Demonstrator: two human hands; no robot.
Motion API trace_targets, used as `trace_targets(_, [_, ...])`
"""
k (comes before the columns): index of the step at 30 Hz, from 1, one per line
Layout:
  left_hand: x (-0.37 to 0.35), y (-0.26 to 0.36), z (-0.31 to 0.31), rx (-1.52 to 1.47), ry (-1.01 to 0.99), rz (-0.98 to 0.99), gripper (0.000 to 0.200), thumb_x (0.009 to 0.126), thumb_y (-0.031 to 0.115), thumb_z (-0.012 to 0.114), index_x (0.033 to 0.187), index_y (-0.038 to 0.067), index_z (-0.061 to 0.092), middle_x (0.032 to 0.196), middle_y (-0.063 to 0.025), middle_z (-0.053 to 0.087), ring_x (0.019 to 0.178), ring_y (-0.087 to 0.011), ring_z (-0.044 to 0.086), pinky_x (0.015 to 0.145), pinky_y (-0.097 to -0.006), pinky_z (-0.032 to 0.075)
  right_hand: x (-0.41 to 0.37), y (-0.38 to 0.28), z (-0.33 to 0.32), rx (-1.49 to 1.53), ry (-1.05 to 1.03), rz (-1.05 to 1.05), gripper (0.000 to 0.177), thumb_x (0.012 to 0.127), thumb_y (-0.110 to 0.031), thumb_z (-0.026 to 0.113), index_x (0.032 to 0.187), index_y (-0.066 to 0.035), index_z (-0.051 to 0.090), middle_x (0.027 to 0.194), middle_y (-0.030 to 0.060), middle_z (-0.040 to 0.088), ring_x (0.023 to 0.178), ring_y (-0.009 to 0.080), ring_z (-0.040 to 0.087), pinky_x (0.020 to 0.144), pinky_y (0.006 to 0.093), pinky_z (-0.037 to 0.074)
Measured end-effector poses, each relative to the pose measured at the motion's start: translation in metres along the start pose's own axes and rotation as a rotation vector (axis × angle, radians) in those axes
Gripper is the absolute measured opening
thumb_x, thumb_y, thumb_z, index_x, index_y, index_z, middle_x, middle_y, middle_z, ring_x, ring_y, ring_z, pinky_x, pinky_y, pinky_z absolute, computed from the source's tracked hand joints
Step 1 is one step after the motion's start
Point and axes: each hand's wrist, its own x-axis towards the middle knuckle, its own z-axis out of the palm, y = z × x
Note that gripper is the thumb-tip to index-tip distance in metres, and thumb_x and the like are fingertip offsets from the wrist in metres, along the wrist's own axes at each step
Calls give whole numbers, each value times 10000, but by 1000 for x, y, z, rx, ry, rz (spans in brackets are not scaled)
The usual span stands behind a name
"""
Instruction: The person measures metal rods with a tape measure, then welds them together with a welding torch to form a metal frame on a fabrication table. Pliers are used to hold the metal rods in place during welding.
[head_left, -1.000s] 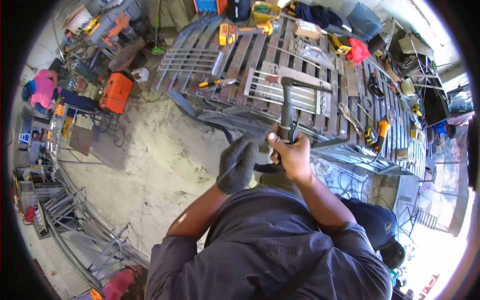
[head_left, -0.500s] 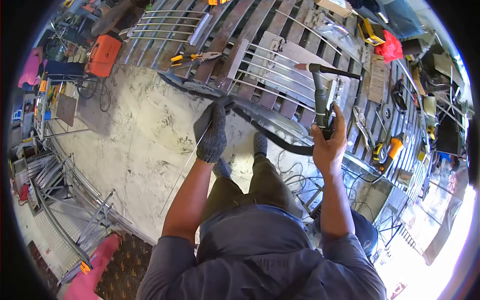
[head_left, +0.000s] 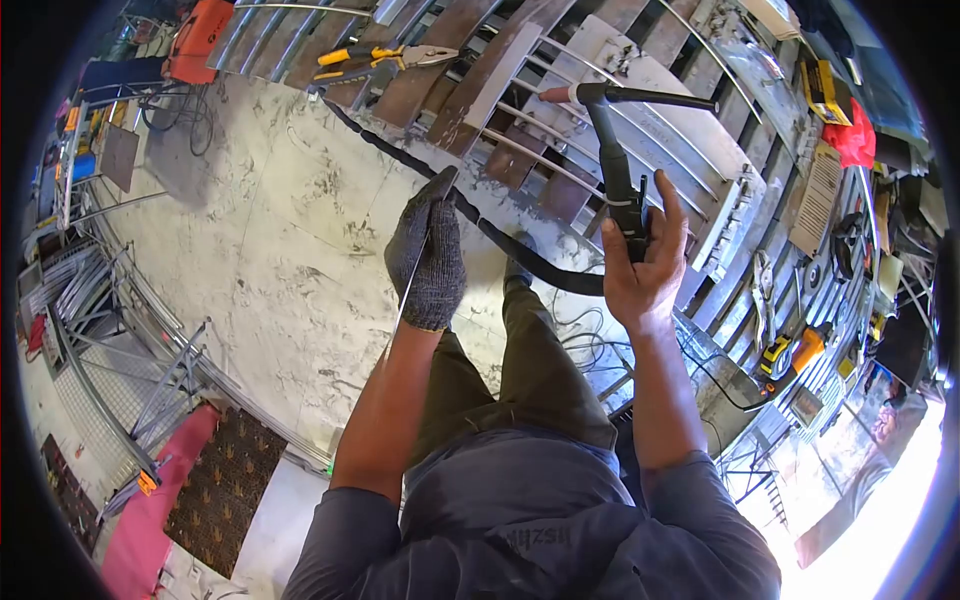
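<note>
My bare right hand (head_left: 650,262) is closed round the handle of a black TIG welding torch (head_left: 615,160). The torch's pinkish nozzle points left and its long back cap points right, above a metal grille (head_left: 560,110) on the slatted bench. A black sleeved hose (head_left: 550,272) runs from the torch, passes behind my left hand and continues up left. My left hand (head_left: 425,260), in a dark grey knit glove, is closed on a thin filler rod (head_left: 408,290) that trails down along my forearm. The gloved fingertips are partly hidden.
Yellow-handled pliers (head_left: 390,60) lie on the slatted bench (head_left: 470,75). To the right are locking pliers (head_left: 763,290), a tape measure (head_left: 775,357) and an orange-handled tool (head_left: 808,347). Metal frames (head_left: 130,370) stand at left on the floor. Cables (head_left: 590,345) lie near my legs.
The view has shifted, so the bench grille looks larger and nearer. Both hands still hold the torch and the rod. The torch has moved slightly up and left in view.
</note>
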Motion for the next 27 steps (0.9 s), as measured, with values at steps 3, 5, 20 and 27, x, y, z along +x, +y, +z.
trace_targets(3, [1, 3, -1, -126, 59, 11, 320, 1183, 110, 567, 1424, -53, 700, 1347, -192, 780, 1190, -279, 773, 1060, -401, 603, 13, 8, 15, 69, 37, 1, 782, 983, -57, 809, 1673, -58, 443, 986, 113, 715, 795, 170, 700, 736, 334, 557])
trace_targets(5, [3, 8, -4, -143, 78, 53, 294, 1162, 75, 591, 1401, -27, 728, 1311, -176, 800, 1163, -266, 783, 1026, -378, 601, 20, 10, 23, 227, 21, 132, 739, 1019, -37, 777, 1667, -56, 421, 1000, 94, 732, 810, 134, 696, 725, 290, 541])
trace_targets(20, [36, 8, 11, 135, 66, 213, 287, 1147, 55, 594, 1393, -31, 713, 1290, -204, 801, 1156, -324, 802, 989, -391, 620, 29, -15, 22, 245, 12, 130, 798, 966, -8, 814, 1655, -84, 420, 1038, 93, 727, 890, 125, 689, 774, 294, 547])
trace_targets(27, [8, -2, 12, 99, 53, 203, 290, 1164, 54, 560, 1392, -59, 699, 1311, -212, 788, 1158, -301, 801, 998, -398, 618, 12, 3, 24, 351, -12, 118, 752, 1009, 20, 757, 1668, -27, 399, 1087, 103, 696, 897, 132, 668, 786, 290, 530])
